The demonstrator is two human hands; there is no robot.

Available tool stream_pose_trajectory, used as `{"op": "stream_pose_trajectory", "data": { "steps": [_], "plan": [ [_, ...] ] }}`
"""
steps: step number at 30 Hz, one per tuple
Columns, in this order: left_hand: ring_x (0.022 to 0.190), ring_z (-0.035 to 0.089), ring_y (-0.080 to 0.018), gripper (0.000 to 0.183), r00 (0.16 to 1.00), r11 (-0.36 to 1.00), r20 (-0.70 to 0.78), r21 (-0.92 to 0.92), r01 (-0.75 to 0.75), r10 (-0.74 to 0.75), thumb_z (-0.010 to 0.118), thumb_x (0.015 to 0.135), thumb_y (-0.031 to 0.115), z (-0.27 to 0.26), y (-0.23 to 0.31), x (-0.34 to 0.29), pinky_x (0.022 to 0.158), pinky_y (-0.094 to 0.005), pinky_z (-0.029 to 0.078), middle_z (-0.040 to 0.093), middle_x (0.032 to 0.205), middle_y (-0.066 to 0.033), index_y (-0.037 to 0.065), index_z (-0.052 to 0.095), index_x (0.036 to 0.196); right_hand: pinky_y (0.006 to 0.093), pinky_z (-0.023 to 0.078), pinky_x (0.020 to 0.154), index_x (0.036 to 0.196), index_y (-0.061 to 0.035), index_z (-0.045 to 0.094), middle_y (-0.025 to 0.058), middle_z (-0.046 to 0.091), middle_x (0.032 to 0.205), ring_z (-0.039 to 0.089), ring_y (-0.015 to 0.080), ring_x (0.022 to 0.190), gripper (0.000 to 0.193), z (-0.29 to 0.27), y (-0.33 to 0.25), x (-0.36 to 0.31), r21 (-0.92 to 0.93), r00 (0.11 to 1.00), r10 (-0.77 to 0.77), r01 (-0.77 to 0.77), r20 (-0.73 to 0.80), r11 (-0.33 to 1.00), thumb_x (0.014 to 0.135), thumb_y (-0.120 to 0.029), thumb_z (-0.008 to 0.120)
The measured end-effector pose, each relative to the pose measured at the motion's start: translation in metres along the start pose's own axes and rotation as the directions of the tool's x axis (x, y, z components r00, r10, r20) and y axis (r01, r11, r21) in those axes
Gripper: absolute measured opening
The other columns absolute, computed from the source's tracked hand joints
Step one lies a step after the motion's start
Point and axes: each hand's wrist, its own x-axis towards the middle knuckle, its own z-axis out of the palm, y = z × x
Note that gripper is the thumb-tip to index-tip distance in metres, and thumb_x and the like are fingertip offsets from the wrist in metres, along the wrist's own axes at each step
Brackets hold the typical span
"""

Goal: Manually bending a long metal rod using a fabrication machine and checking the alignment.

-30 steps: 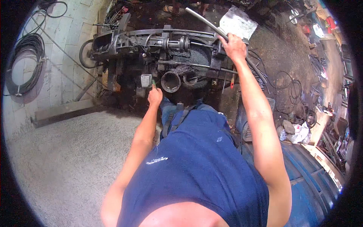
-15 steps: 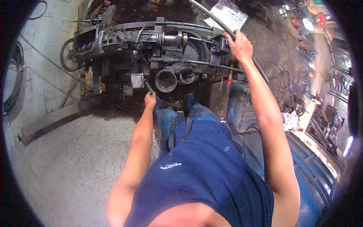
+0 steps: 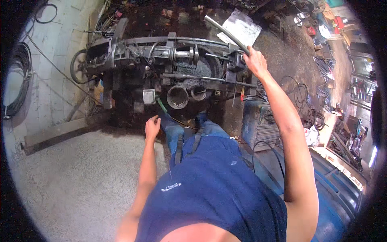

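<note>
A dark machine (image 3: pixel 193 56) with rails and a shiny metal shaft (image 3: pixel 183 54) stretches across in front of me. At its right end my right hand (image 3: pixel 256 63) is closed around a long grey metal rod (image 3: pixel 225 33), which slants up to the far left. My left hand (image 3: pixel 152 127) hovers beside my left leg, fingers loosely apart, holding nothing. Just beyond it a green lever handle (image 3: pixel 161 105) stands below the machine, apart from the fingers. Close to that handle are a small square metal box (image 3: pixel 148 97) and a round open metal cup (image 3: pixel 177 97).
To the right stands a blue cabinet with a stack of flat pieces (image 3: pixel 260 127). A white sheet (image 3: pixel 242 28) lies beyond the machine. Coiled black cable (image 3: pixel 20 80) hangs on the left wall. Tools and scrap crowd a bench (image 3: pixel 338 68) at far right.
My left hand has let go of the green handle and drawn back toward me, to the left. The rod in my right hand has shifted, its far end coming lower in view.
</note>
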Motion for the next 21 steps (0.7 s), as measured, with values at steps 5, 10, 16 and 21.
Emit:
{"op": "stream_pose_trajectory", "data": {
  "steps": [5,10,16,21],
  "plan": [
    [0.093,0.066,-0.0346,0.028,0.89,0.891,-0.098,0.146,-0.43,0.446,0.067,0.086,0.022,-0.025,0.1,0.0,0.082,-0.0415,0.052,0.069,0.097,-0.0188,0.002,0.07,0.106,0.0479,0.05,0.089,0.133,-0.0102,0.052,0.0258,0.066,0.105,0.063,0.0408,0.102,0.054,-0.007,0.067,-0.013,0.158,0.991,-0.121,0.128,-0.057,0.979,0.084,-0.031,0.065],
    [0.103,0.061,-0.0332,0.033,0.455,0.47,-0.12,0.242,-0.849,0.882,0.071,0.081,0.021,-0.029,0.3,0.056,0.09,-0.0415,0.049,0.065,0.107,-0.0167,0.004,0.068,0.11,0.049,0.051,0.082,0.11,-0.0064,0.061,0.0228,0.067,0.097,0.064,0.0407,0.097,0.041,-0.011,0.125,-0.062,0.149,0.999,-0.03,0.034,-0.023,0.988,0.08,-0.033,0.069],
    [0.121,0.051,-0.0319,0.058,0.23,0.032,0.253,0.604,-0.796,0.94,0.075,0.076,0.03,-0.026,0.49,0.127,0.104,-0.0465,0.04,0.059,0.122,-0.0148,0.01,0.057,0.127,0.05,0.053,0.077,0.091,-0.0078,0.071,0.0215,0.069,0.09,0.067,0.0404,0.09,0.033,-0.016,0.147,-0.088,0.07,0.979,0.203,-0.203,0.011,0.977,0.081,-0.039,0.07],
    [0.085,0.069,-0.0332,0.032,0.368,-0.063,0.59,0.582,-0.811,0.719,0.072,0.07,0.032,-0.01,0.529,0.175,0.076,-0.0422,0.056,0.071,0.087,-0.0149,0.009,0.072,0.092,0.0502,0.054,0.072,0.085,-0.0052,0.071,0.0217,0.069,0.083,0.068,0.0407,0.081,0.032,-0.008,0.157,-0.094,-0.011,0.956,0.279,-0.282,-0.091,0.959,0.081,-0.037,0.069]
  ]
}}
